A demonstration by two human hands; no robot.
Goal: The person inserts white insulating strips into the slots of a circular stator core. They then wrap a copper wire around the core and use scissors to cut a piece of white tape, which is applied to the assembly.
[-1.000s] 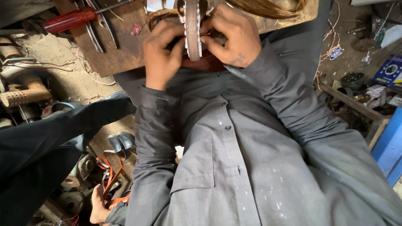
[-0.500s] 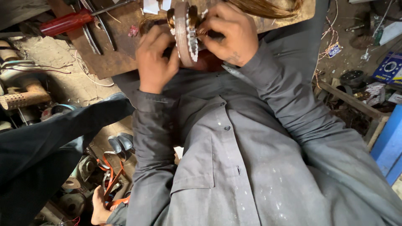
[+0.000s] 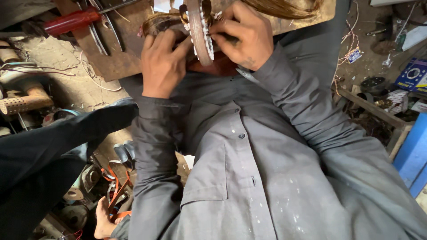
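Since half a second ago the toothed metal ring (image 3: 199,31) at upper centre has tilted slightly. Left hand (image 3: 163,64) braces it, right hand (image 3: 242,38) pinches at its teeth over the wooden desk (image 3: 120,62); a slip could nick fingertips or snag the copper windings (image 3: 284,6).

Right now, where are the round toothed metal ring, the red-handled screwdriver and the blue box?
round toothed metal ring (image 3: 200,31), head view, on its toothed edge.
red-handled screwdriver (image 3: 71,21), head view, middle of the handle.
blue box (image 3: 412,75), head view, its top face.

both hands (image 3: 204,53) gripping toothed metal disc (image 3: 199,31)
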